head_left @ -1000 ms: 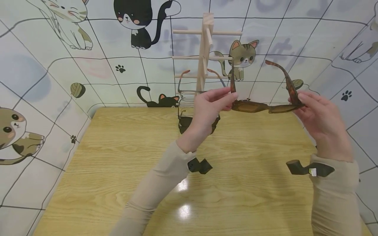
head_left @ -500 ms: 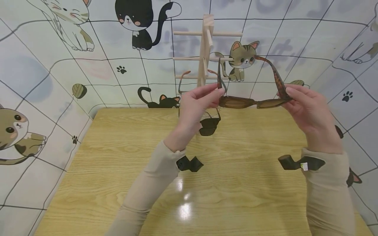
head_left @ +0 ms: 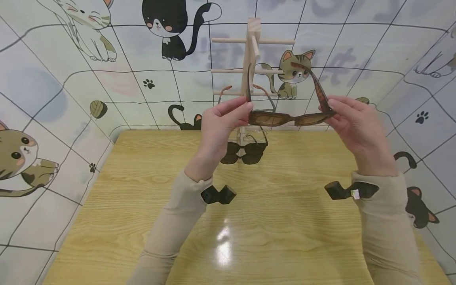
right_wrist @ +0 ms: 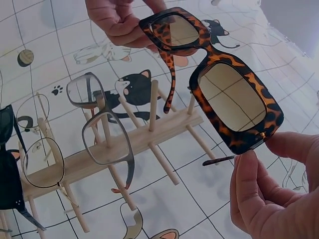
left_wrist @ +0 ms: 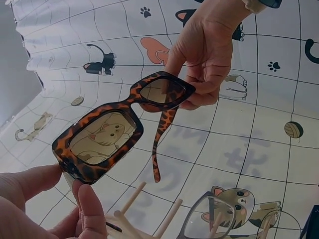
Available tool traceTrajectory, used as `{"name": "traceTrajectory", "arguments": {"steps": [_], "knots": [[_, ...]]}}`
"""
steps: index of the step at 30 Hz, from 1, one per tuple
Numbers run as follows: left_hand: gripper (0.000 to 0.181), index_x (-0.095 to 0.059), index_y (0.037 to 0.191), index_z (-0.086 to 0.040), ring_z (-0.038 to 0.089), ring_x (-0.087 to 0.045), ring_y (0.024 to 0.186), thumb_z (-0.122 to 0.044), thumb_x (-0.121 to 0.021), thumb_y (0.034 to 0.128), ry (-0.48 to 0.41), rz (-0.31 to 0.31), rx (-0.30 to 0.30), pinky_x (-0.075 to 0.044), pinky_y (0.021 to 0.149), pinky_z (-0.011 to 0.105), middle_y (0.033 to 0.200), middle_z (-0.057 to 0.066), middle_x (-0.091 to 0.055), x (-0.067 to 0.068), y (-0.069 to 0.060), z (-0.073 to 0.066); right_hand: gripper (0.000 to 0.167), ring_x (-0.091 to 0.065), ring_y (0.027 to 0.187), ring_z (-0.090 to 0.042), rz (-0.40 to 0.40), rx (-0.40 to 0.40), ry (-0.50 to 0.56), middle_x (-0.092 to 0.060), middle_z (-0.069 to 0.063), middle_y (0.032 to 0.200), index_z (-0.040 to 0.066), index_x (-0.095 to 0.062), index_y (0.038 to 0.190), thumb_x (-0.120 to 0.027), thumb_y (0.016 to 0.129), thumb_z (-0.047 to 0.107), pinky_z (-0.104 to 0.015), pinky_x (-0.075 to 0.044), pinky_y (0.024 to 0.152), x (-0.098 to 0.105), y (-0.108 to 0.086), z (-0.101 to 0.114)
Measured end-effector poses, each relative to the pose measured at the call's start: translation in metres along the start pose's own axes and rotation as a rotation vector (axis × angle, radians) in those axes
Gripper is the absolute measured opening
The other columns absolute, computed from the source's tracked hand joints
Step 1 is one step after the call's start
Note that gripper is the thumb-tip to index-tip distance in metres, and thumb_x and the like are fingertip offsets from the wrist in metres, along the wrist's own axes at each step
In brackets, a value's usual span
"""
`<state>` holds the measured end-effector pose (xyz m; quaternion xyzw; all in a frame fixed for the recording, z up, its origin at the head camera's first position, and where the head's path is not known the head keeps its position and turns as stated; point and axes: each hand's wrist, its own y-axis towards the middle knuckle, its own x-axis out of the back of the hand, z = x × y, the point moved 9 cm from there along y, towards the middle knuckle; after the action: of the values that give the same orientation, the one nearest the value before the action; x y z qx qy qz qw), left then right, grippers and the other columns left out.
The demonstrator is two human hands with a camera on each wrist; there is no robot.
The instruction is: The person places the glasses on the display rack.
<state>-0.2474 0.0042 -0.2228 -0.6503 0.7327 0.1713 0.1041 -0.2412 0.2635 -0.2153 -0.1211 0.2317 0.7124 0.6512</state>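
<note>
Tortoiseshell sunglasses [head_left: 268, 118] with brown lenses are held up in the air between both hands, temples unfolded and pointing away toward the wall. My left hand [head_left: 221, 130] pinches the left hinge corner between thumb and fingers. At the opposite corner, my right hand [head_left: 360, 128] pinches the frame near the right hinge. Behind the sunglasses stands a wooden rack [head_left: 253, 29] with pegs, partly covered by them and the left hand. In the right wrist view, grey-framed glasses [right_wrist: 107, 137] and thin wire-rimmed glasses [right_wrist: 45, 162] hang on its pegs.
Dark sunglasses [head_left: 253, 149] hang low on the rack, one pair above another. The wood-grain table [head_left: 285, 221] spreads below the hands. A wall covering with printed cats [head_left: 171, 23] closes off the back and sides. The upper pegs [head_left: 229, 40] stick out sideways.
Both hands have carried the tortoiseshell sunglasses leftward and slightly up, in front of the rack. The grip of each hand stays the same. More of the dark sunglasses now shows.
</note>
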Motion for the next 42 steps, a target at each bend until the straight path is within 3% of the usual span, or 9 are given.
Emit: {"name": "traceTrajectory", "arguments": {"steps": [13,20,42], "knots": [[0.027,-0.064,0.109,0.010,0.015,-0.057,0.063,-0.003,-0.067,0.0855,-0.057,-0.029,-0.035,-0.053,0.067,0.025,0.080,0.005,-0.063,0.019,0.006,-0.009,0.011,-0.065,0.075,-0.020,0.020,-0.051,-0.012,-0.066,-0.012,0.087,-0.008,-0.069,0.092,-0.059,0.089,-0.004,-0.028,-0.055,0.073,-0.018,0.013,-0.013],[0.028,-0.064,0.110,0.009,0.014,-0.057,0.062,-0.004,-0.068,0.0853,-0.079,-0.053,-0.014,-0.052,0.065,0.022,0.088,0.007,-0.063,0.029,0.011,-0.012,0.008,-0.064,0.072,-0.020,0.008,-0.071,0.001,-0.067,-0.013,0.083,-0.007,-0.069,0.089,-0.062,0.087,-0.004,-0.027,-0.055,0.069,-0.026,0.022,-0.017],[0.021,-0.069,0.102,0.005,0.016,-0.057,0.060,-0.004,-0.071,0.0830,-0.140,-0.117,0.070,-0.052,0.062,0.020,0.081,0.007,-0.065,0.048,0.039,-0.017,0.012,-0.060,0.075,-0.018,-0.068,-0.132,-0.036,-0.062,-0.010,0.086,-0.004,-0.066,0.092,-0.070,0.083,0.002,-0.023,-0.054,0.068,-0.034,0.049,-0.026]]}}
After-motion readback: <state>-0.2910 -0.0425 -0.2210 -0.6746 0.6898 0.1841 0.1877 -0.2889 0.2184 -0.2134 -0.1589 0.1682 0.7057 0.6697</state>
